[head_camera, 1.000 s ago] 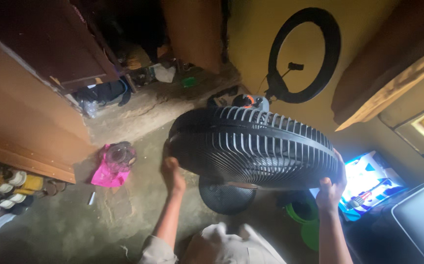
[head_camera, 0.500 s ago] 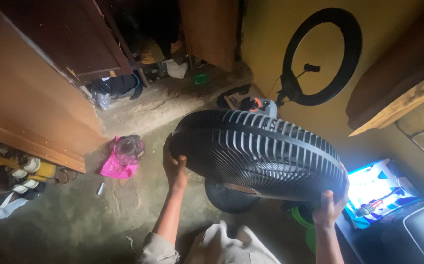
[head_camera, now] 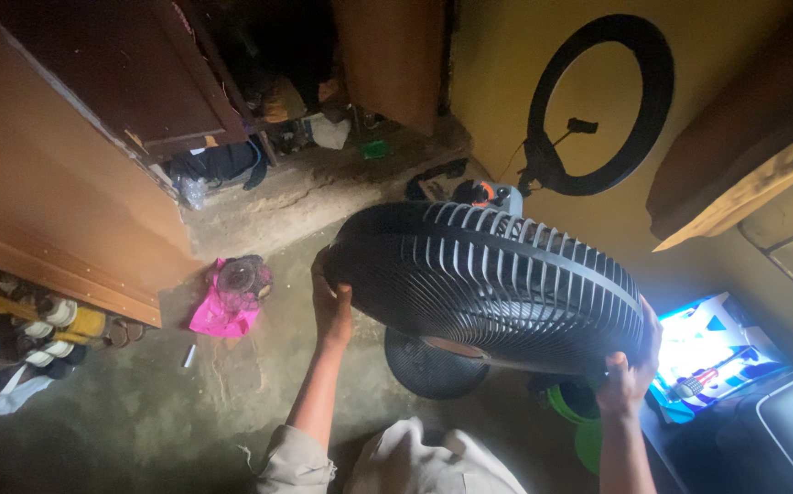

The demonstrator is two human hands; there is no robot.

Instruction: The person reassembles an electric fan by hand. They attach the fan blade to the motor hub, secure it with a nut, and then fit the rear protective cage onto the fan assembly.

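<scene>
Gripping the black fan grille point(head_camera: 488, 284) at opposite rim points: left hand point(head_camera: 330, 306) curled on the left edge, right hand point(head_camera: 630, 375) closed around the lower right edge. Grille sits between both hands, tilted, long axis running left-high to right-low, front face up toward the camera. Fan's round base point(head_camera: 426, 361) directly below on the concrete floor point(head_camera: 231, 402). Green bowl point(head_camera: 566, 407) near the right wrist, ring light point(head_camera: 598, 101) on the wall behind, pink cloth point(head_camera: 218, 316) well left.

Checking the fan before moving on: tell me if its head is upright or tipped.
Tipped: the fan grille faces up, held by left hand and right hand.
</scene>
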